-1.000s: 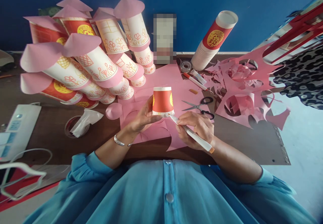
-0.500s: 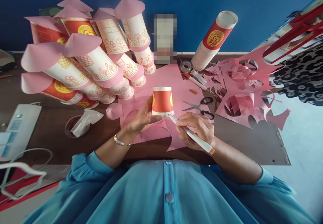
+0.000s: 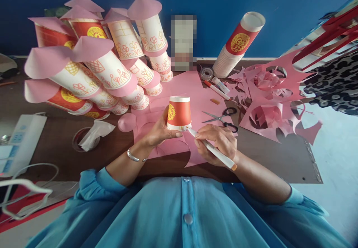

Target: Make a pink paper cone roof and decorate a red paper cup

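A red paper cup (image 3: 180, 112) with a yellow emblem and white bands is held by my left hand (image 3: 162, 128), whose fingers wrap round its left side and base. My right hand (image 3: 216, 143) grips a white marker (image 3: 219, 154) with an orange end, and its tip is at the white band on the cup's lower right. Pink paper (image 3: 179, 84) lies under both hands. Black-handled scissors (image 3: 220, 118) lie open just beyond my right hand. A small pink cone (image 3: 127, 122) is left of my left hand.
Cup towers with pink cone roofs (image 3: 103, 67) fill the back left. A cup stack (image 3: 231, 59), tape roll (image 3: 206, 73), red-and-white marker (image 3: 216, 90) and pink scraps (image 3: 268, 91) are at right. A bowl with white tissue (image 3: 96, 134) and a power strip (image 3: 24, 143) are left.
The cup has turned in my left hand, so its yellow emblem shows more fully on the left and the right one is gone from view. My right hand has barely moved.
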`<state>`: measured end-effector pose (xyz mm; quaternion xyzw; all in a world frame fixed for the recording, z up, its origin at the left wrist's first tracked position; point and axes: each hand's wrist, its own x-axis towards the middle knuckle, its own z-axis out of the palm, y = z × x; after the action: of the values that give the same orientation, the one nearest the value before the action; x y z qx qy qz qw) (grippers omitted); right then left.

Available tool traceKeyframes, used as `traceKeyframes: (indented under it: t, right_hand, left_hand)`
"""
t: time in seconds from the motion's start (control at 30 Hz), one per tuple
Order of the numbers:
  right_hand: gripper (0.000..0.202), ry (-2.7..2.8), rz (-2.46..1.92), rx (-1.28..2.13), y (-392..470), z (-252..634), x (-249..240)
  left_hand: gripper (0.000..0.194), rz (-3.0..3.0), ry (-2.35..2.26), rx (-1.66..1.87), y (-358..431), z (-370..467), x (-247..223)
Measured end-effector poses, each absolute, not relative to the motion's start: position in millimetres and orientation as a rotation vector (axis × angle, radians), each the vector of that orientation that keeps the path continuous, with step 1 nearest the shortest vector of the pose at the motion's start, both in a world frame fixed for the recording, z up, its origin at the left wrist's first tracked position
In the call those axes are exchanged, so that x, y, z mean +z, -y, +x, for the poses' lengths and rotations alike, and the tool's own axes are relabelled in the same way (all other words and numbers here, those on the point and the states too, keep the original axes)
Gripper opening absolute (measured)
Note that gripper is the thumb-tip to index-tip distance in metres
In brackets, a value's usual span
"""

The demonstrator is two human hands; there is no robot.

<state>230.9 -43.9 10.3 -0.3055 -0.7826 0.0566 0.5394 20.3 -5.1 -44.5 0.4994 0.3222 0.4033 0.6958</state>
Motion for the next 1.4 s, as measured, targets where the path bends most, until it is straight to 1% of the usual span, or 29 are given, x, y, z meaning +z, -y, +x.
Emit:
traceKeyframes:
  t: [0.17,0.63,0.77,1.03,1.2,1.4]
  right_hand:
    - [0.014,1.869,-0.717,0.142,44.3,230.8,9.3]
    - [0.021,1.937,-0.689,0.181,45.7,231.9,7.6]
    - [0.019,1.933,-0.691,0.184,45.5,230.9,8.0]
    - [0.017,1.936,-0.701,0.181,45.5,230.5,7.2]
    - [0.018,1.934,-0.714,0.174,45.7,229.2,6.1]
    - [0.021,1.944,-0.715,0.16,45.2,229.3,7.2]
  left_hand:
    - [0.095,1.121,-0.722,0.885,5.0,20.5,-43.2]
    - [0.095,1.127,-0.713,0.898,5.5,21.3,-47.0]
    - [0.089,1.126,-0.7,0.894,5.7,21.3,-46.9]
    - [0.085,1.149,-0.696,0.889,5.3,20.1,-47.8]
    - [0.088,1.125,-0.685,0.873,6.1,18.9,-49.6]
    - [0.086,1.103,-0.7,0.861,6.0,20.1,-47.0]
